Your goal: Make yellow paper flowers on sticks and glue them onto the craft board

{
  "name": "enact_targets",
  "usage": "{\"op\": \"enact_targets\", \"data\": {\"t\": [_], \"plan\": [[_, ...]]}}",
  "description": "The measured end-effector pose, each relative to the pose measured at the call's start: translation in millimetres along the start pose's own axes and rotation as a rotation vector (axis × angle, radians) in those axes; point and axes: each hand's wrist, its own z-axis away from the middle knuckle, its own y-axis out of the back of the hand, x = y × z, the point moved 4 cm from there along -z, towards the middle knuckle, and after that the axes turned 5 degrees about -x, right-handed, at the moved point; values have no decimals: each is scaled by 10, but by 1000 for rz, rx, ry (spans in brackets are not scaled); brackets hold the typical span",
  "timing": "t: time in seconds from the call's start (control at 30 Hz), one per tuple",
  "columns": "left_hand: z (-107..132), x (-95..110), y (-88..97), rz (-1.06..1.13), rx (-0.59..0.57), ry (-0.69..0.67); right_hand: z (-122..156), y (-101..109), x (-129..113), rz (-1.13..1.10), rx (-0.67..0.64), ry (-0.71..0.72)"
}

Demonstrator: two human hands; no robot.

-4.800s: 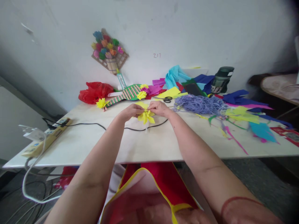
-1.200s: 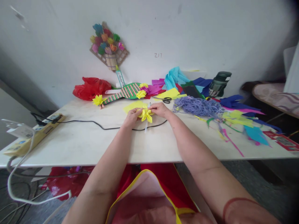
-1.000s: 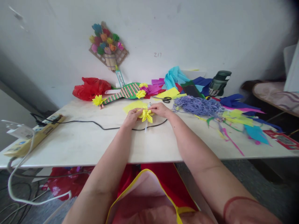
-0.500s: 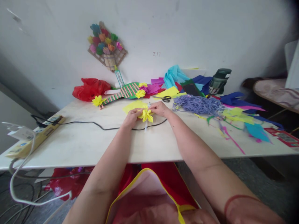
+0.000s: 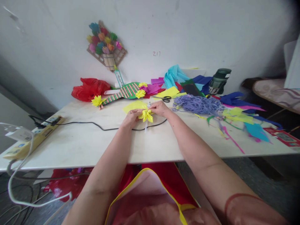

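Observation:
A yellow paper flower (image 5: 147, 116) with pointed petals is held between my two hands, just above the table (image 5: 154, 143). My left hand (image 5: 133, 117) is closed on its left side, fingers pinched at the petals. From the right, my right hand (image 5: 159, 108) pinches its upper right edge. Below the flower a thin whitish strip (image 5: 145, 127) shows; I cannot tell whether it is joined to it. A flat sheet of yellow paper (image 5: 134, 106) lies just behind my left hand. My palms hide part of the flower.
Black scissors (image 5: 166, 99) and a bundle of purple cord (image 5: 199, 104) lie behind and right. A green racket-shaped craft piece (image 5: 127, 92) is at the back. A black cable (image 5: 81, 122) runs from the power strip (image 5: 32, 139) under my hands. A dark bottle (image 5: 220, 82) stands back right.
The flower has shifted very slightly within my fingers, its petals sitting a little differently. Both hands keep their pinch in nearly the same place; the whole view has shifted slightly.

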Motion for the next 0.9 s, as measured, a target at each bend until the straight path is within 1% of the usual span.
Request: {"op": "enact_targets", "data": {"t": [0.13,0.27,0.37,0.5,0.63,0.73,0.9], "plan": [[-22,-34,21,20,-8,23,-13,18,-29,51,-21,20],[-30,-45,16,73,13,26,-18,35,-54,114,-18,48],[-11,-24,-4,110,38,37,-7,43,-71,129,5,61],[39,14,-63,77,57,72,5,30,-83,145,13,56],[70,42,-109,26,122,43,6,7,-86,150,20,46],[62,49,-114,1,170,-3,6,-4,-80,146,35,33],[27,36,-87,5,185,-46,5,-14,-81,148,56,5]]}}
